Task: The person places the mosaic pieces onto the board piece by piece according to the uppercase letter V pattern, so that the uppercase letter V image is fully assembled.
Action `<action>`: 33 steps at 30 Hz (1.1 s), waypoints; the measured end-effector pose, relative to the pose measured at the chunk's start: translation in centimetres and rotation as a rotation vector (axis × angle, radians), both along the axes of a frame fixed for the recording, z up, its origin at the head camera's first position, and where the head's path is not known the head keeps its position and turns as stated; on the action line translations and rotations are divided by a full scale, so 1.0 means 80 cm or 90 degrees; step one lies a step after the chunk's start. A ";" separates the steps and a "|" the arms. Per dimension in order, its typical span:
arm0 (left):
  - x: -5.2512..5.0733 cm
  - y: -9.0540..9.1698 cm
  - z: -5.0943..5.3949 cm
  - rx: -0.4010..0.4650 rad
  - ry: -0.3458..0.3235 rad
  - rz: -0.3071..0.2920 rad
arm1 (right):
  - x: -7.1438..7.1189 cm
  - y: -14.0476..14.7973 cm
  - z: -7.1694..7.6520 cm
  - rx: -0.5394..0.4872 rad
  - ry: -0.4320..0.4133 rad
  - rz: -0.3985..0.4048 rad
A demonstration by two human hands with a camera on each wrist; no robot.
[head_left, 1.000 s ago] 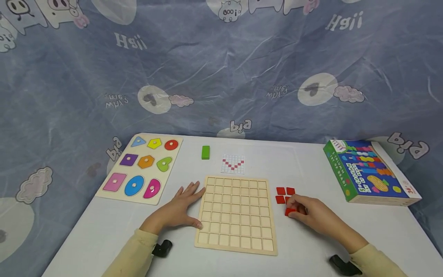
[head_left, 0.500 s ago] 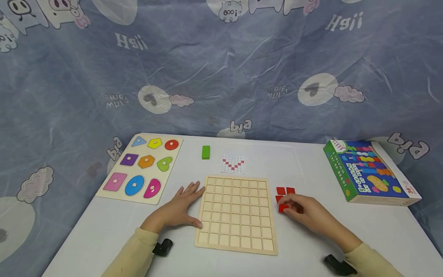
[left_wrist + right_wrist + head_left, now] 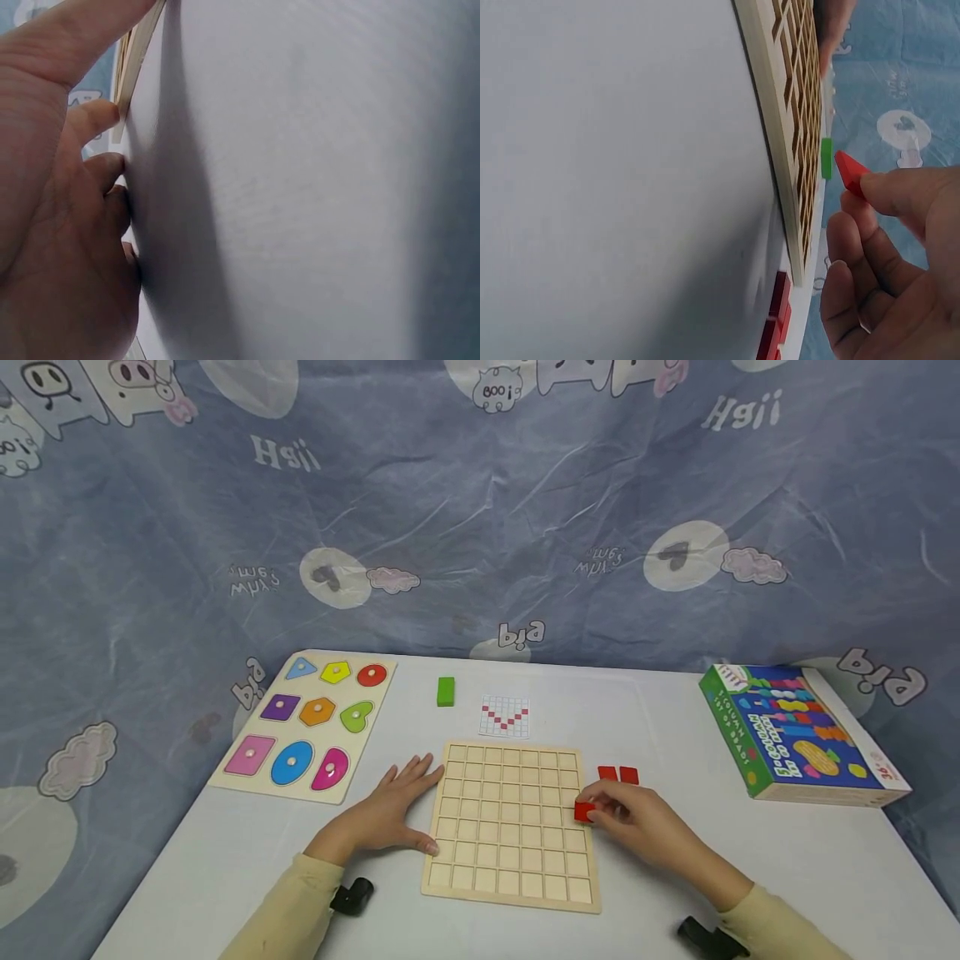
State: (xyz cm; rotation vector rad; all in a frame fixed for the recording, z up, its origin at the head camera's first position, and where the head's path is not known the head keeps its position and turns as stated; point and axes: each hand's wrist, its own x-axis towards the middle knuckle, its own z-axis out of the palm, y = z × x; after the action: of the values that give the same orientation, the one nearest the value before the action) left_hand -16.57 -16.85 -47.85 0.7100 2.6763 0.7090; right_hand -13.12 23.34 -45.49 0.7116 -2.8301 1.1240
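Note:
My right hand pinches a red square tile between thumb and fingers over the right edge of the wooden grid board. In the right wrist view that tile is held tilted, lifted above the table. Along the board's left edge rests my left hand, fingers spread, thumb and a fingertip touching the frame. More red tiles lie right of the board, partly hidden behind my right hand. Behind the board is a small pattern card with red squares in a V shape.
A shape puzzle board with knobbed pieces lies at the left. Near the back stands a green block. A colourful toy box sits at the right. Patterned blue cloth hangs behind the white table.
My right hand has picked up a red tile and carried it left from the red tiles to the board's right edge. My left hand has stayed in place.

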 end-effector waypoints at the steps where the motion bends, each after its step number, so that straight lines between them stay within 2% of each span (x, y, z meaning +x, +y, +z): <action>1: 0.000 0.000 0.000 0.000 -0.001 0.000 | 0.001 -0.003 0.000 -0.006 0.001 -0.002; 8: 0.001 0.001 0.001 0.005 -0.002 0.004 | 0.006 -0.024 0.003 -0.050 -0.014 -0.024; 17: 0.000 0.000 0.000 0.010 -0.002 0.005 | 0.012 -0.050 0.005 -0.030 -0.069 -0.043; 25: -0.001 -0.001 -0.003 0.009 -0.001 0.007 | 0.017 -0.067 -0.003 -0.041 -0.094 0.001; 33: 0.000 0.000 0.000 0.014 -0.005 0.006 | 0.021 -0.086 -0.010 -0.058 -0.100 0.046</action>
State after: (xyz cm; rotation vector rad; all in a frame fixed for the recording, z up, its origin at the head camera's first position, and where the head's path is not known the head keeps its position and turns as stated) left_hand -16.54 -16.85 -47.85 0.6988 2.6713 0.7439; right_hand -11.45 16.48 -46.31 0.7568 -2.8768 1.3676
